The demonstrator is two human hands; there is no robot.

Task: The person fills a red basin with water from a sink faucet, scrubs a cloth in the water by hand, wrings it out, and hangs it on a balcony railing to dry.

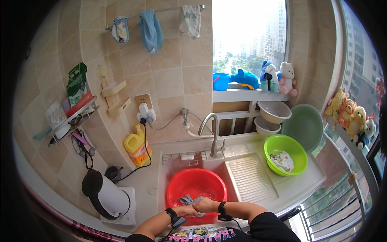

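Note:
Both of my hands meet over the near part of a red plastic basin [178, 178], which stands in the sink [163, 169]. My left hand [186, 210] and my right hand [204, 205] are closed on a bunched grey cloth [186, 199]. One end of the cloth sticks out to the left of my right hand, and a bit of it shows below the fingers. The fingers hide the rest. Some water seems to lie in the basin. Each wrist wears a black band with a small device.
Right of the sink are a ribbed washboard [249, 178] and a lime-green basin [272, 166] holding a patterned cloth [282, 161]. A curved faucet [214, 133] rises behind the red basin. Leftward stand a white electric kettle [112, 193] and a yellow detergent jug [136, 146], a black cord beside them.

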